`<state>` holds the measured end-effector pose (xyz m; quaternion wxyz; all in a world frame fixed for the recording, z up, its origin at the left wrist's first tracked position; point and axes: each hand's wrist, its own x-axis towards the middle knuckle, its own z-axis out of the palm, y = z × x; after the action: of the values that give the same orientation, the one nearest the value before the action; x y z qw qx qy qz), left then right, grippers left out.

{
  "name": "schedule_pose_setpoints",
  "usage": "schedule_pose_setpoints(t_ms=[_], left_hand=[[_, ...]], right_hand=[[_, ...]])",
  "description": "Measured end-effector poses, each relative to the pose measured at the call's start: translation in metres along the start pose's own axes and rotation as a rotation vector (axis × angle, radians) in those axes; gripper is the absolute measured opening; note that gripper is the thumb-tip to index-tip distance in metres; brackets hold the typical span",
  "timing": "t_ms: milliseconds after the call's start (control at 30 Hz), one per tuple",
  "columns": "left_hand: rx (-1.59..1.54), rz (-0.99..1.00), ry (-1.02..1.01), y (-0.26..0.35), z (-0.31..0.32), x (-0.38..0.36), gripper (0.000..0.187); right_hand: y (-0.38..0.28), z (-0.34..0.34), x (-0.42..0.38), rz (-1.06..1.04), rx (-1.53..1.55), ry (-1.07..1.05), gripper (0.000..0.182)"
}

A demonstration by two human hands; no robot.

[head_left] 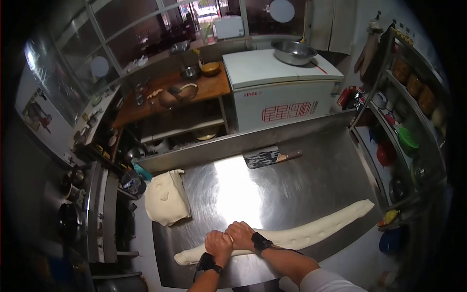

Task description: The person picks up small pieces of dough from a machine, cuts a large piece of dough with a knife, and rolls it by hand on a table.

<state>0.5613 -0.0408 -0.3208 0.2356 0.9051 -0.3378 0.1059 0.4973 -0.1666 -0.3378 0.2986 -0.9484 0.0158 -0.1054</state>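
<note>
A long rope of pale dough (311,235) lies across the steel worktop (204,194), slanting from the lower left up to the right. My left hand (219,243) is closed over it, left of its middle. Right beside it, touching, my right hand (241,235) grips the same stretch with curled fingers. Both wrists wear black bands with small devices. The dough under my fists is partly hidden. A thick block of dough (167,198) rests at the worktop's left edge. Farther back lies a cleaver (265,157), its blade smeared and its wooden handle pointing right.
A raised steel lip (301,134) runs along the worktop's back. Behind it stand a white chest freezer (282,104) with a steel basin (294,52) on top and a wooden counter (204,90) with bowls. A loaded shelf rack (384,119) borders the right side.
</note>
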Motion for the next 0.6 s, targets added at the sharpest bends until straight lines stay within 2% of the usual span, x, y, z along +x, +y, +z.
schedule_pose_setpoints(t_ms=[67, 100, 167, 233, 267, 300, 367, 400, 500, 600], left_hand=[[0.024, -0.062, -0.056, -0.012, 0.014, 0.007, 0.021], [0.027, -0.061, -0.055, -0.017, 0.011, -0.003, 0.021], [0.041, 0.107, -0.048, -0.016, 0.006, -0.007, 0.021], [-0.033, 0.149, 0.040, -0.005, -0.009, -0.032, 0.020], [-0.082, 0.159, 0.045, 0.007, -0.024, -0.044, 0.023], [-0.131, 0.163, 0.048, 0.018, -0.034, -0.057, 0.026], [-0.260, 0.093, 0.155, 0.047, -0.023, -0.102, 0.026], [-0.238, 0.090, 0.120, 0.063, -0.024, -0.115, 0.026], [-0.136, 0.077, 0.062, 0.096, -0.022, -0.126, 0.026], [-0.048, 0.066, 0.010, 0.084, -0.023, -0.087, 0.027]], right_hand=[[-0.001, -0.010, 0.013, 0.123, -0.001, -0.046, 0.039], [0.000, -0.003, 0.010, 0.063, 0.064, 0.200, 0.055], [-0.024, -0.016, -0.006, 0.043, -0.352, 0.339, 0.060], [-0.064, -0.068, -0.022, 0.177, -0.202, -0.488, 0.064], [-0.070, -0.064, -0.052, 0.082, -0.190, -0.405, 0.057], [-0.088, -0.080, -0.074, 0.060, -0.213, -0.350, 0.049], [-0.084, -0.056, -0.115, 0.049, -0.157, -0.201, 0.031], [-0.077, -0.049, -0.128, 0.047, -0.132, -0.224, 0.021], [-0.058, -0.008, -0.137, -0.054, -0.170, -0.135, 0.016], [-0.031, -0.006, -0.115, -0.113, -0.151, -0.095, 0.015]])
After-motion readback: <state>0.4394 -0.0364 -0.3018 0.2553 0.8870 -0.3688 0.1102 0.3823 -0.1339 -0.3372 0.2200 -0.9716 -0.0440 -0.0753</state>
